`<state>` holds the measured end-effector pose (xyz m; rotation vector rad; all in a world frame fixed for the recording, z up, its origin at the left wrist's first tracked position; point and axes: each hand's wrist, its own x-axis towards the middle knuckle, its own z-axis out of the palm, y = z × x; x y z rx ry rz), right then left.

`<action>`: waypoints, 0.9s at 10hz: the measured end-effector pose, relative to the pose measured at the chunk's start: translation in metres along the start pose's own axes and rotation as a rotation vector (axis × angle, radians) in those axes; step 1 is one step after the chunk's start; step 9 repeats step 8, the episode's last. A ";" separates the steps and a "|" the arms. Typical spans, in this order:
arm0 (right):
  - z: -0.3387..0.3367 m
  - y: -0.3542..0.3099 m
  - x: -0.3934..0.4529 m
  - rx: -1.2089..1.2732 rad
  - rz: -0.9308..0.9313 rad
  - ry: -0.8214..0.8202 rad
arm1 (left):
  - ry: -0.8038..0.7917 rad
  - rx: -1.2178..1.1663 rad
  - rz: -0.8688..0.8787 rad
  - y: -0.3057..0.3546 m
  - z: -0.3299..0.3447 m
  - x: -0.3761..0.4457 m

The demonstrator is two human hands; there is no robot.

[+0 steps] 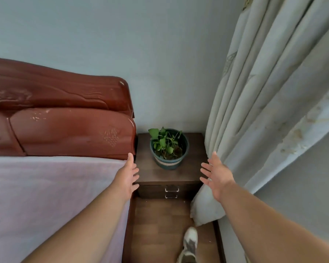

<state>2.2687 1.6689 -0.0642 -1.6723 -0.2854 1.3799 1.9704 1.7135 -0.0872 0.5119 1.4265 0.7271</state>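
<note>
A small green plant in a dark teal pot with a pale band stands on a dark wooden nightstand. Both my arms are stretched out toward it. My left hand hovers at the nightstand's left edge, fingers spread and straight, holding nothing. My right hand hovers at the nightstand's right edge beside the curtain, fingers also spread, holding nothing. The pot lies between the two hands, apart from both.
A bed with a pink cover and a red-brown carved headboard fills the left. A pale curtain hangs at the right, down to the floor. The nightstand has two drawers with metal handles. My shoe stands on the wooden floor.
</note>
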 end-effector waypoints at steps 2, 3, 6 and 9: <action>0.033 -0.041 0.128 -0.076 0.035 -0.054 | 0.090 -0.064 -0.029 0.027 0.035 0.097; 0.046 -0.054 0.182 -0.116 0.063 -0.075 | 0.166 -0.091 -0.062 0.031 0.045 0.142; 0.072 -0.039 0.305 -0.146 0.099 0.000 | 0.196 -0.095 -0.113 0.023 0.058 0.275; 0.074 0.017 0.395 -0.008 0.102 0.087 | 0.194 -0.098 -0.082 -0.017 0.046 0.380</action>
